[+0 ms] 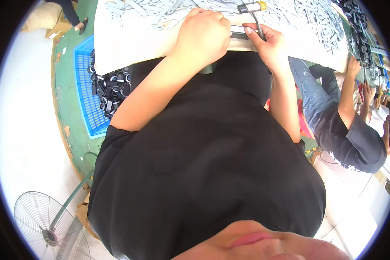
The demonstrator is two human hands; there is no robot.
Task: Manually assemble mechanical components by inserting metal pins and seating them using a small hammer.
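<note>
Curled in a fist at the table's near edge is my left hand (206,34), with its fingers hidden under the knuckles. A short dark bar (239,36) with a pale strip along its far side runs from that fist to my right hand (271,45). My right hand is closed round the dark handle of a small hammer (252,7), whose head has a yellow end and points away from me. The right thumb and fingertips also lie at the bar's right end. Flat grey metal pieces (160,11) lie scattered beyond my hands.
The pale-covered table (117,47) also carries a heap of thin metal parts (320,24) at right. A blue crate (84,99) of black parts stands low at left. A fan (50,229) is at lower left. A co-worker in dark clothes (355,134) sits close on my right.
</note>
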